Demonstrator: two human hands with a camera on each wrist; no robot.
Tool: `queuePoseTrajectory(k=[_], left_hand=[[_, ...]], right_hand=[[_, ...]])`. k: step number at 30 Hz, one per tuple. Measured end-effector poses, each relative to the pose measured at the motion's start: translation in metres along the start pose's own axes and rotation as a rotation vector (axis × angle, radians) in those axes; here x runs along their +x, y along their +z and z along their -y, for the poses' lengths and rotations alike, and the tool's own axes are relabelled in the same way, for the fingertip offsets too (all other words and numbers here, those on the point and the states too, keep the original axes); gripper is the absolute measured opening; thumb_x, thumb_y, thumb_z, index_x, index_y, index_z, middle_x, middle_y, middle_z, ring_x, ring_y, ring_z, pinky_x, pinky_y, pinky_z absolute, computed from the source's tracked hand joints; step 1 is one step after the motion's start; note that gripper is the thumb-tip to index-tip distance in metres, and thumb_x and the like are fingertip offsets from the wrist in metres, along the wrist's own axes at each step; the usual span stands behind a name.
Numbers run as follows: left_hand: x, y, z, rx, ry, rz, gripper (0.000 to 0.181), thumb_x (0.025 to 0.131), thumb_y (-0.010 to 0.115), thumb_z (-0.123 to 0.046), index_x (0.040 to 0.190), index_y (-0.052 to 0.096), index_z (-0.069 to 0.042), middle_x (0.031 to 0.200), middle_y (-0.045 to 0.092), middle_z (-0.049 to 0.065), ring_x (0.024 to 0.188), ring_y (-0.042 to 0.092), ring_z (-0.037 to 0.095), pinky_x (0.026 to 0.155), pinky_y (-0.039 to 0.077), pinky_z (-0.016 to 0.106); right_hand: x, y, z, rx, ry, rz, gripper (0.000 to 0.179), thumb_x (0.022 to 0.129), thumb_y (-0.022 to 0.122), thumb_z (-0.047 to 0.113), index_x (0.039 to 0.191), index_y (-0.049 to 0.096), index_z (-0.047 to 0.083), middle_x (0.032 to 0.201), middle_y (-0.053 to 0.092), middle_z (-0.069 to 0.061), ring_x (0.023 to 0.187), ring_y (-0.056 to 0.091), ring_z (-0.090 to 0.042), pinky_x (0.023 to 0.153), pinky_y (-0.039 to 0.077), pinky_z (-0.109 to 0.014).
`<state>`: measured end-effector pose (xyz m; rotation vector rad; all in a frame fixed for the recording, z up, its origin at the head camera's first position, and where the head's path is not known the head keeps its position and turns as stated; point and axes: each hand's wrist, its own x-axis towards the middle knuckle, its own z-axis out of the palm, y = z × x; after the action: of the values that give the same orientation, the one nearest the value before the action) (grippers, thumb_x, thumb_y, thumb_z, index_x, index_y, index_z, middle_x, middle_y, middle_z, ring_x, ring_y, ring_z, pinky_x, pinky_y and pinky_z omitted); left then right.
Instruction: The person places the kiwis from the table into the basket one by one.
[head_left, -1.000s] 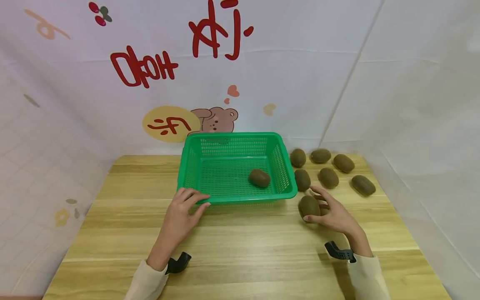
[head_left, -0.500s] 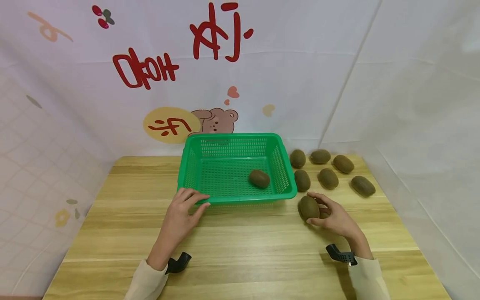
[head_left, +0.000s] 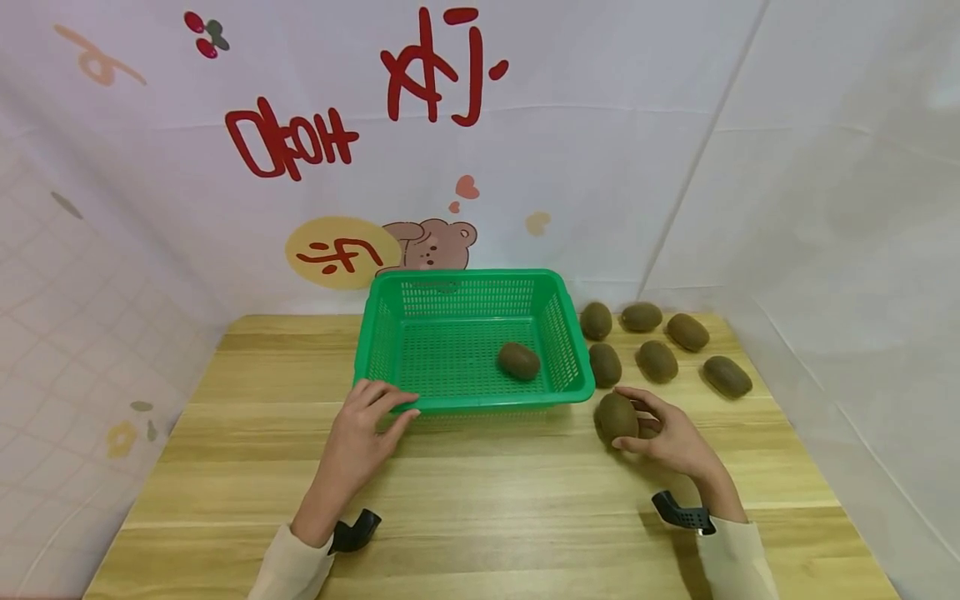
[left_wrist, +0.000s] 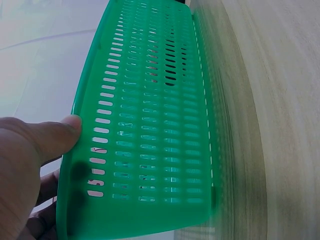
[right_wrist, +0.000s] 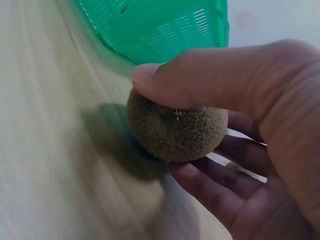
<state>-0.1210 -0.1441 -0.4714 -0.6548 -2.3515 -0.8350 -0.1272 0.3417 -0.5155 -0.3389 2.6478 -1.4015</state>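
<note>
My left hand point(head_left: 363, 429) grips the near left corner of the green plastic basket point(head_left: 487, 403). In the left wrist view its thumb point(left_wrist: 57, 136) lies on the outside of the rim, with the other fingers partly hidden behind it. A single brown kiwi point(head_left: 519, 361) lies inside the basket, towards the right. Just off the basket's near right corner, my right hand point(head_left: 673, 437) holds another kiwi point(head_left: 617, 419) between thumb and fingers. Seen from the right wrist, the thumb crosses the top of this fuzzy kiwi point(right_wrist: 175, 132), close over the table and its shadow.
To the right of the basket, several more kiwis point(head_left: 657, 362) lie loosely grouped on the wooden table point(head_left: 480, 517). The closest of them point(head_left: 604, 365) lies right at the basket's side. A white printed cloth point(head_left: 600, 167) stands behind the table and along both sides.
The fingers of my right hand have drawn in around the kiwi, the index finger coming nearer to it. My left hand stays at the basket rim.
</note>
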Motion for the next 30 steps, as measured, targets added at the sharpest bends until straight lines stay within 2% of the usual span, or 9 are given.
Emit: queuePoseTrajectory(k=[8,10,14,17,24,30], left_hand=[[0.001,0.001,0.0,0.003,0.008,0.001,0.026,0.077,0.09,-0.008,0.101,0.08,-0.012,0.095,0.07,0.0,0.092,0.057,0.017,0.075,0.055,0.033],[0.001,0.0,0.0,0.003,0.005,0.002,0.025,0.078,0.09,-0.009,0.101,0.08,-0.012,0.095,0.071,0.0,0.093,0.058,0.017,0.076,0.055,0.033],[0.0,0.0,0.0,0.003,-0.002,0.003,0.024,0.079,0.089,-0.01,0.101,0.081,-0.012,0.095,0.071,0.0,0.093,0.057,0.016,0.076,0.055,0.033],[0.0,0.0,-0.001,0.001,-0.005,0.003,0.025,0.078,0.09,-0.01,0.101,0.081,-0.012,0.095,0.071,0.0,0.092,0.058,0.016,0.076,0.055,0.033],[-0.001,0.001,0.0,0.002,-0.006,0.004,0.025,0.078,0.089,-0.01,0.101,0.081,-0.012,0.095,0.071,0.0,0.092,0.058,0.016,0.076,0.055,0.033],[-0.001,0.001,0.001,-0.005,-0.002,-0.002,0.025,0.078,0.09,-0.009,0.101,0.081,-0.011,0.095,0.071,0.0,0.092,0.058,0.016,0.075,0.056,0.033]], right_hand=[[0.0,-0.005,0.01,-0.028,0.0,-0.036,0.08,0.083,0.088,0.027,0.152,0.049,0.016,0.153,0.049,-0.012,0.126,0.059,-0.037,0.095,0.053,-0.014],[0.0,-0.005,0.012,-0.035,-0.005,-0.05,0.079,0.083,0.088,0.027,0.152,0.049,0.017,0.153,0.049,-0.012,0.126,0.06,-0.029,0.095,0.052,-0.013],[0.001,-0.006,0.016,-0.024,-0.038,-0.085,0.078,0.084,0.088,0.023,0.151,0.05,0.015,0.152,0.051,-0.012,0.125,0.056,-0.004,0.095,0.051,-0.011],[0.003,-0.007,0.019,0.011,-0.064,-0.109,0.077,0.084,0.087,0.017,0.151,0.05,0.012,0.153,0.05,-0.013,0.125,0.05,0.004,0.096,0.05,-0.01],[0.009,-0.01,0.033,0.028,-0.101,-0.158,0.076,0.085,0.086,0.012,0.151,0.049,0.007,0.154,0.048,-0.014,0.124,0.051,0.003,0.096,0.049,-0.009],[0.019,-0.013,0.052,0.043,-0.13,-0.192,0.074,0.085,0.086,0.011,0.15,0.051,0.015,0.151,0.052,-0.011,0.126,0.054,-0.002,0.095,0.049,-0.008]])
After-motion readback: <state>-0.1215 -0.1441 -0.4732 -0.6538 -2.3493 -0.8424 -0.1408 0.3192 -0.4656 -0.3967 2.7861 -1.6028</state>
